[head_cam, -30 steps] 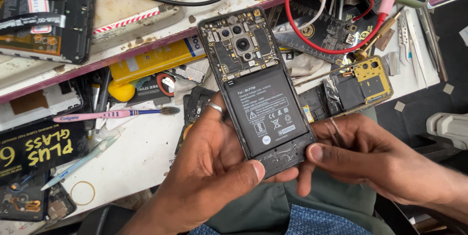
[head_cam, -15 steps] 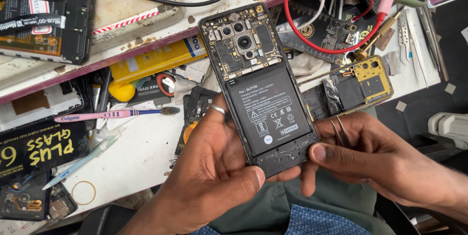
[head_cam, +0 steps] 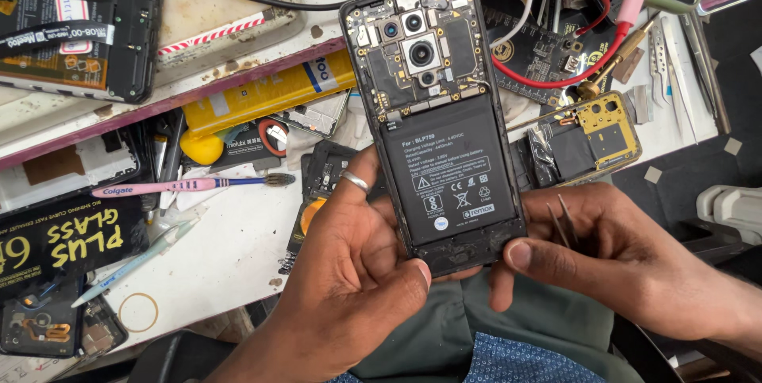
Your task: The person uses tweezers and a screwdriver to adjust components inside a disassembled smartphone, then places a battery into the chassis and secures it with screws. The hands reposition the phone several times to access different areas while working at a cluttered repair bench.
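An opened black phone with its back cover off shows a black battery, a circuit board and camera lenses. My left hand, a ring on one finger, cradles the phone's lower left side from beneath, thumb near its bottom edge. My right hand grips the phone's lower right corner with its thumb and also holds thin metal tweezers between its fingers. The phone is held upright over my lap, above the bench edge.
The cluttered bench holds another opened phone at top left, a pink toothbrush, a yellow tool, a gold phone frame, red and black wires, a circuit board and loose parts.
The phone has come closer to the camera and higher in view. Both hands keep the same grip on it.
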